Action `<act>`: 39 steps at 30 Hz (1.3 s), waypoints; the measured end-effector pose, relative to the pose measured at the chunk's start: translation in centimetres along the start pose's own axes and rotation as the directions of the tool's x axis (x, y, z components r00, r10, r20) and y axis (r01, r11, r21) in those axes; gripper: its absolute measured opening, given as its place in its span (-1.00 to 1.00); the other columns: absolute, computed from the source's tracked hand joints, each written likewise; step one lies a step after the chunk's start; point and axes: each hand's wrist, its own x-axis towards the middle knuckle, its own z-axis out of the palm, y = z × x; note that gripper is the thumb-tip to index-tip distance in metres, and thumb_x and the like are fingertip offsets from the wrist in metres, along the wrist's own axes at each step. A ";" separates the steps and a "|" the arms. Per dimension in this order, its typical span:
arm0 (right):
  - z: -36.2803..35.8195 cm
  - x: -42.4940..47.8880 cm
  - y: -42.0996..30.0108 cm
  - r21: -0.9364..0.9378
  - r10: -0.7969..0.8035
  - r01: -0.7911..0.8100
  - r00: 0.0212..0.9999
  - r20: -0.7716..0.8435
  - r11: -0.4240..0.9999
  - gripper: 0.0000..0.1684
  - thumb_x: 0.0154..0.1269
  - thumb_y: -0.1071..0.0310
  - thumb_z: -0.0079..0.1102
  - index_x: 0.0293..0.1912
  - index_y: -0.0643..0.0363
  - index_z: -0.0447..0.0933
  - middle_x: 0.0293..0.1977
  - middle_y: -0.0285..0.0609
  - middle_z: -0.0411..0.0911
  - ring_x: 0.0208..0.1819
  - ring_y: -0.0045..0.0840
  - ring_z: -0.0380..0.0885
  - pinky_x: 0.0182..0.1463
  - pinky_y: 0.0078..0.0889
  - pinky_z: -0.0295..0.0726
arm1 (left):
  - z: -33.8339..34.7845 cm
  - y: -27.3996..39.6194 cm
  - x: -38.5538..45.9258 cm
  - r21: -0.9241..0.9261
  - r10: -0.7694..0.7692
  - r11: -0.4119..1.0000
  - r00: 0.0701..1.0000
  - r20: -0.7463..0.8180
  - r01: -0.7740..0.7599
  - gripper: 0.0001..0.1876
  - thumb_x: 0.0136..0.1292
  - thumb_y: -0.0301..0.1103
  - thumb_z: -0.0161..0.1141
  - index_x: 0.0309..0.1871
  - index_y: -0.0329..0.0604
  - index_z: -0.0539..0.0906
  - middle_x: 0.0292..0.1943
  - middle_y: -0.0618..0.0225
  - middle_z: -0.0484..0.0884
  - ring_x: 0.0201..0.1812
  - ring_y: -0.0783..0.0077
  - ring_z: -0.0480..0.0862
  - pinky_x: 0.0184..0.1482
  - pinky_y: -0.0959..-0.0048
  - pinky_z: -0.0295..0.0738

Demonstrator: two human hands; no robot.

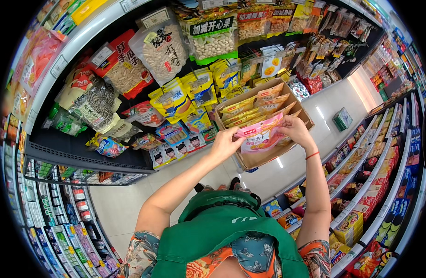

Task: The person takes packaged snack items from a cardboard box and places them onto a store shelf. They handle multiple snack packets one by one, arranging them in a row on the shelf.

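Note:
Between my two hands is a pink snack pouch (pixel 261 136), apparently of dried fruit, held over the near end of an open cardboard box (pixel 260 160). My left hand (pixel 227 141) pinches its left upper corner. Fingers of my right hand (pixel 295 129) grip the upper right edge, with a red cord around that wrist. Inside the box, yellow pouches (pixel 241 114) stand in a row on the left. Orange-brown pouches (pixel 269 94) fill the right side. What lies under the pink pouch is partly hidden.
Ahead and left, a dark shelf rack (pixel 46 146) bears hanging bags of seeds and nuts, including a pistachio bag (pixel 213 38). Packed snack shelves (pixel 359 187) curve along my right. A green tin-like box (pixel 342 119) sits on the tiled floor (pixel 324 100).

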 end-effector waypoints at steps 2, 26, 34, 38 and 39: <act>-0.1 0.1 0.5 -0.042 0.026 -0.024 0.999 0.037 0.999 -0.83 0.17 0.59 0.26 -0.20 0.34 0.56 -0.33 -0.31 0.63 -0.29 -0.71 0.60 -0.18 -0.60 0.58 | 0.7 -1.1 0.0 0.041 0.027 0.999 1.000 0.002 -0.027 -0.77 0.20 -0.33 0.33 -0.21 -0.32 0.62 -0.42 0.10 0.70 -0.44 0.35 0.71 -0.37 0.40 0.55; 2.2 0.6 7.2 -0.599 -0.094 0.079 0.996 0.005 0.797 -0.83 -0.03 0.46 0.32 -0.33 0.17 0.64 -0.38 -0.02 0.65 -0.25 -0.16 0.64 -0.12 -0.20 0.59 | 4.3 -3.9 -0.8 0.609 0.046 0.769 0.967 0.251 -0.195 -0.86 0.05 -0.29 0.34 -0.34 -0.09 0.75 -0.37 0.36 0.71 -0.19 0.20 0.62 -0.05 0.18 0.50; 2.7 0.7 7.6 -0.626 -0.105 0.094 0.994 0.020 0.774 -0.86 0.00 0.41 0.32 -0.35 0.14 0.65 -0.40 -0.07 0.66 -0.25 -0.19 0.65 -0.13 -0.19 0.59 | 5.3 -4.6 -1.1 0.663 0.062 0.718 0.968 0.243 -0.212 -0.90 0.06 -0.28 0.31 -0.46 -0.06 0.72 -0.40 0.37 0.70 -0.19 0.22 0.62 -0.11 0.21 0.47; 2.8 0.4 6.6 -0.656 -0.137 0.114 0.990 0.018 0.746 -0.90 0.02 0.39 0.28 -0.37 0.12 0.65 -0.41 -0.09 0.66 -0.26 -0.20 0.65 -0.14 -0.17 0.58 | 5.3 -4.6 -1.1 0.664 0.060 0.718 0.970 0.237 -0.207 -0.90 0.05 -0.28 0.33 -0.42 -0.05 0.72 -0.39 0.39 0.69 -0.21 0.24 0.61 -0.13 0.19 0.47; 2.8 0.4 6.4 -0.672 -0.152 0.124 0.988 0.017 0.730 -0.91 0.02 0.39 0.26 -0.38 0.11 0.64 -0.41 -0.09 0.65 -0.26 -0.20 0.64 -0.14 -0.17 0.58 | 5.2 -4.5 -1.1 0.664 0.061 0.719 0.970 0.237 -0.207 -0.89 0.04 -0.28 0.34 -0.39 -0.05 0.73 -0.39 0.40 0.68 -0.22 0.24 0.61 -0.14 0.18 0.47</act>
